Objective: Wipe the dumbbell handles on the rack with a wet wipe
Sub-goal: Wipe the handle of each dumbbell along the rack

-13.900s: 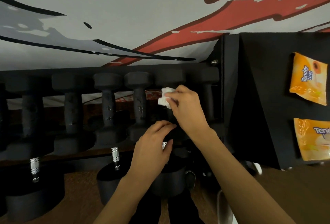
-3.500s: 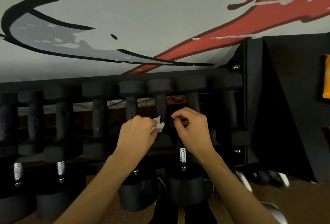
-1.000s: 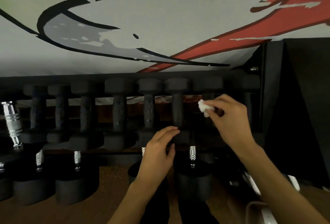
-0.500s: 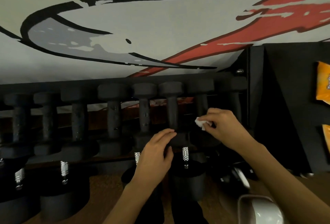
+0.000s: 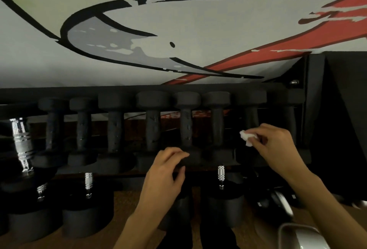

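The wet wipe point(image 5: 246, 138), a small crumpled white wad, is pinched in the fingertips of the right hand point(image 5: 276, 145) and held at the handle point(image 5: 251, 118) of the second dumbbell from the rack's right end. The left hand point(image 5: 164, 171) is laid, fingers loosely bent, over the near head point(image 5: 195, 159) of a dumbbell two places left. Matte black dumbbells point(image 5: 153, 125) are lined up side by side on the black rack point(image 5: 79, 92), each handle's long axis running away toward the wall.
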Available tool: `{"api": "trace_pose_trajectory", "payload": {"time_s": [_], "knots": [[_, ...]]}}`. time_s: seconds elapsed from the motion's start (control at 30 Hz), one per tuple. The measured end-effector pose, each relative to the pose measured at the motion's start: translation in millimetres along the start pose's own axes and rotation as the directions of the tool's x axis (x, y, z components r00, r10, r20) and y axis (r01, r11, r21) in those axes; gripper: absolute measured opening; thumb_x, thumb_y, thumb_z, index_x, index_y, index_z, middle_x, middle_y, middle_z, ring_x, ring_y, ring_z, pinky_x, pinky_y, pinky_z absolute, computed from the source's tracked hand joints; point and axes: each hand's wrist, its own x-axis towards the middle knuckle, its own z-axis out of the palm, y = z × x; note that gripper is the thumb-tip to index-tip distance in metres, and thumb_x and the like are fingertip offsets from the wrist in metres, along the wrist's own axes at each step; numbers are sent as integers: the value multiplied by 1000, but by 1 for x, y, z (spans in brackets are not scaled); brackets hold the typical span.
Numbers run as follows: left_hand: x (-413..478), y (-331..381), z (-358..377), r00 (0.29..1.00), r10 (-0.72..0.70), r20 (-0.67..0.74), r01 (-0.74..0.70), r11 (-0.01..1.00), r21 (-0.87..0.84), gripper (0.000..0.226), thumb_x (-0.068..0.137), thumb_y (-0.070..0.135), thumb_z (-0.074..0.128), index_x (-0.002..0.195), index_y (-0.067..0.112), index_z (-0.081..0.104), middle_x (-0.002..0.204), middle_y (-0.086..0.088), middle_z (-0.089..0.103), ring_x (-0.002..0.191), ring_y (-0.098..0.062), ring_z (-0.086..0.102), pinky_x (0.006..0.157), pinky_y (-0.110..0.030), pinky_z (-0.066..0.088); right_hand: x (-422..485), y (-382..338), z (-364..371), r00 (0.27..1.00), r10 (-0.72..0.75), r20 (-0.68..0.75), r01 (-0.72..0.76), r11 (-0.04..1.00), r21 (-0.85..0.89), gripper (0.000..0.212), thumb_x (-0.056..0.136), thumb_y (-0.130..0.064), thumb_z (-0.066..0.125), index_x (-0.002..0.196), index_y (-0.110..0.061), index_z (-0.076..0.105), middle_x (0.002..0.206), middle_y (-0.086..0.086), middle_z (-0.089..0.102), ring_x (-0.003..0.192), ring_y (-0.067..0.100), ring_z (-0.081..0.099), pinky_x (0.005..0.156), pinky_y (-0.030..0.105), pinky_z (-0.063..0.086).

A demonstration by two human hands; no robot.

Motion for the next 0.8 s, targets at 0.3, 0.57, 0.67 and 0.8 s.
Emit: {"api": "trace_pose_trajectory", "payload": {"time_s": [0.3, 0.57, 0.67, 0.8], "knots": [[-1, 2, 7, 1000, 0, 26, -1, 999, 45, 46, 85, 13, 66, 128, 26, 56, 131, 15, 41, 119, 1, 38, 82, 2, 32, 34, -94, 61, 986, -160, -42, 165, 972, 166, 17, 87, -12, 70, 103, -14, 71, 96, -5, 70, 84, 4, 64, 77, 14, 50], [0, -2, 5, 999, 22, 28, -24, 998, 58, 46, 84, 11, 66, 126, 26, 57, 129, 15, 42, 117, 4, 37, 82, 1, 32, 49, -95, 95, 986, -146, -85, 154, 984, 88, 22, 89, -4, 64, 110, -8, 70, 100, 4, 66, 83, 12, 63, 77, 27, 54], [0, -1, 6, 1000, 25, 15, -26, 999, 46, 45, 84, 12, 65, 125, 27, 57, 128, 15, 43, 116, 3, 38, 79, 1, 34, 31, -90, 94, 974, -225, -21, 225, 974, 22, 23, 83, -2, 70, 104, -13, 72, 89, 0, 67, 74, 13, 63, 72, 32, 50], [2, -1, 6, 1000, 26, -8, -25, 999, 46, 44, 84, 12, 65, 124, 28, 57, 127, 16, 44, 114, 2, 40, 78, -6, 43, 12, -82, 88, 948, -285, 139, 291, 957, -24, 26, 80, -7, 74, 103, -21, 74, 88, -8, 69, 79, 9, 65, 78, 24, 42]]}}
